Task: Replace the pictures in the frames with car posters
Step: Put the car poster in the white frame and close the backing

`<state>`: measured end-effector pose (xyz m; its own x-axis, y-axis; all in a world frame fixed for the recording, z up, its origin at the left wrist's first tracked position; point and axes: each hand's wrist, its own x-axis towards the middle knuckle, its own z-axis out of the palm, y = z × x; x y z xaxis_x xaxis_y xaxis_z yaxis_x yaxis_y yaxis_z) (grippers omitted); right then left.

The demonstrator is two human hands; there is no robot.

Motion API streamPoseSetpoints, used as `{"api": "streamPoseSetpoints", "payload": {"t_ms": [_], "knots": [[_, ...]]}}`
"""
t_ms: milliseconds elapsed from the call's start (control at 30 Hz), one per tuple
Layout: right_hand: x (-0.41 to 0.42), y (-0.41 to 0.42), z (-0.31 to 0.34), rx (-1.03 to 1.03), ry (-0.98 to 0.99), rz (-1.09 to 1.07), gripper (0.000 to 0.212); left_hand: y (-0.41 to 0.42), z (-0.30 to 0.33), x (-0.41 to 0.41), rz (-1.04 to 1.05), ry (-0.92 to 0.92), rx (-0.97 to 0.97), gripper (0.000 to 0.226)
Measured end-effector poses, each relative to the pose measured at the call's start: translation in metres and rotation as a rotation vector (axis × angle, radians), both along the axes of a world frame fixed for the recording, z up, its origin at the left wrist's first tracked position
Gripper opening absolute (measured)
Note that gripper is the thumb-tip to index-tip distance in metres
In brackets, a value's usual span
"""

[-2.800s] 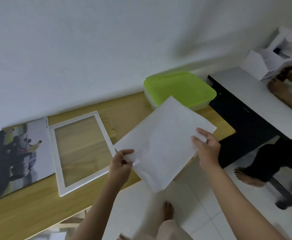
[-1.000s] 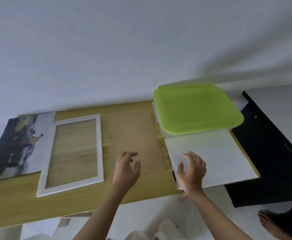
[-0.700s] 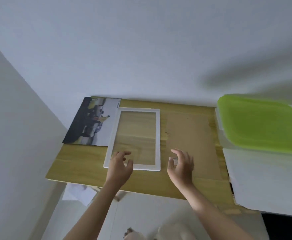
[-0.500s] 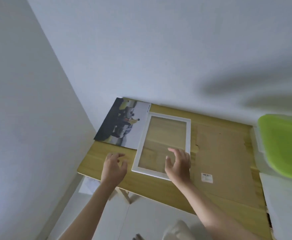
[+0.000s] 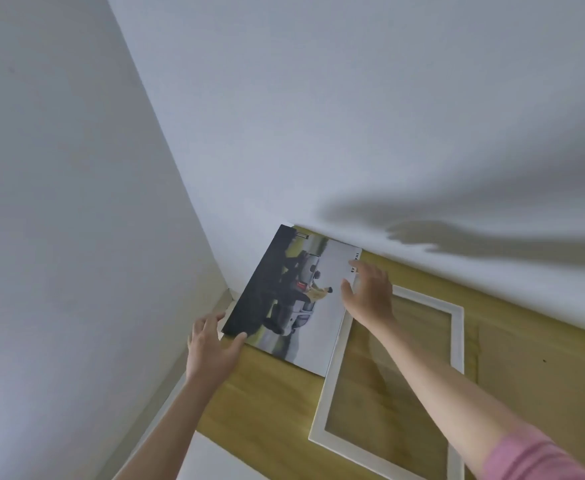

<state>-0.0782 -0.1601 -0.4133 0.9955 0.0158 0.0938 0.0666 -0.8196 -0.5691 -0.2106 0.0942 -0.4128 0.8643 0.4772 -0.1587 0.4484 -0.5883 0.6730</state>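
Observation:
A car poster [image 5: 294, 303], showing a grey vehicle on a dark and pale ground, lies in the table's far left corner against the wall. My left hand [image 5: 211, 348] pinches its near left corner, thumb on top. My right hand [image 5: 367, 292] rests with spread fingers on the poster's right edge, near the printed lettering. Just right of the poster a white picture frame [image 5: 457, 341] lies flat, and the table's wood shows through its pane. My right forearm crosses over the frame.
The wooden table [image 5: 266, 403] stands in a corner between two white walls. A brown backing board [image 5: 540, 386] lies on it to the right of the frame. White floor [image 5: 214, 459] shows below the table's near edge.
My view swung left, away from the green-lidded box and white sheet. Both hands moved left from the frame to the car poster, and my left hand took hold of its corner.

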Motion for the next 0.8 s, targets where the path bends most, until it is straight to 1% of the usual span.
{"api": "streamPoseSetpoints", "payload": {"t_ms": [133,200,267,333,433,567,600,733,800], "knots": [[0.042,0.007,-0.011,-0.136,0.163,0.028,0.051,0.009,-0.014,0.022,-0.074,0.048,-0.057,0.064],[0.054,0.007,-0.017,-0.241,0.236,0.053,0.061,0.009,-0.019,0.029,-0.097,0.065,-0.090,0.064],[0.060,0.007,-0.022,-0.300,0.296,0.062,0.073,0.008,-0.024,0.031,-0.128,0.070,-0.110,0.062],[0.061,0.008,-0.025,-0.327,0.328,0.064,0.083,0.009,-0.028,0.031,-0.130,0.062,-0.130,0.062],[0.059,0.008,-0.025,-0.332,0.292,0.056,0.089,0.011,-0.030,0.032,-0.124,0.041,-0.133,0.062],[0.057,0.012,-0.024,-0.229,0.255,0.023,0.089,0.009,-0.029,0.036,-0.134,0.022,-0.115,0.062],[0.055,0.013,-0.023,-0.174,0.235,0.014,0.088,0.008,-0.028,0.037,-0.144,0.017,-0.101,0.061],[0.044,0.019,-0.021,0.180,0.098,0.021,0.080,0.002,-0.024,0.038,-0.158,0.021,-0.054,0.053],[0.036,0.020,-0.019,0.265,0.026,0.014,0.077,0.000,-0.023,0.036,-0.151,0.020,-0.030,0.046]]}}
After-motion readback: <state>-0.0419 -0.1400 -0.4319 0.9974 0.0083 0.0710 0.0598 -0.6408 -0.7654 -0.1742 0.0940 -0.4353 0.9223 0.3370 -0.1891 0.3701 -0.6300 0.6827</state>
